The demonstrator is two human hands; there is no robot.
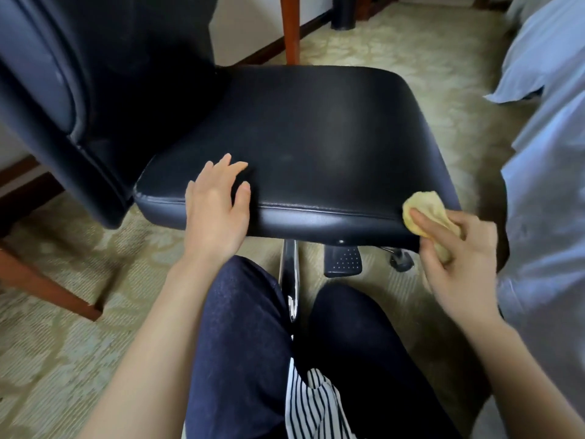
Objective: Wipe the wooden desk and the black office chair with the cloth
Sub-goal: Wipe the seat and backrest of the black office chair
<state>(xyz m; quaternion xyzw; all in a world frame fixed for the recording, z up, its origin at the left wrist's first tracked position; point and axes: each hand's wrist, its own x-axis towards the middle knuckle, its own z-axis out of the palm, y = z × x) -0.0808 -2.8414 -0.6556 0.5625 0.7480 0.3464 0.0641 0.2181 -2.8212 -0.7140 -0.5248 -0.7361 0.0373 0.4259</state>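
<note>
Nearest, the person's left hand (218,213) lay flat with fingers spread and straight on the near edge of the black office chair (316,131) seat, toward its left corner. The right hand (459,264) was curled around the yellow cloth (421,207), pressing it against the seat's near right corner. Beyond the far edge stood a wooden leg (289,30) on the carpet (395,45).

Pale patterned carpet (395,52), white wall (247,26), dark wood skirting board (253,54), light blue bed cover (550,153), black bin (343,11)
</note>
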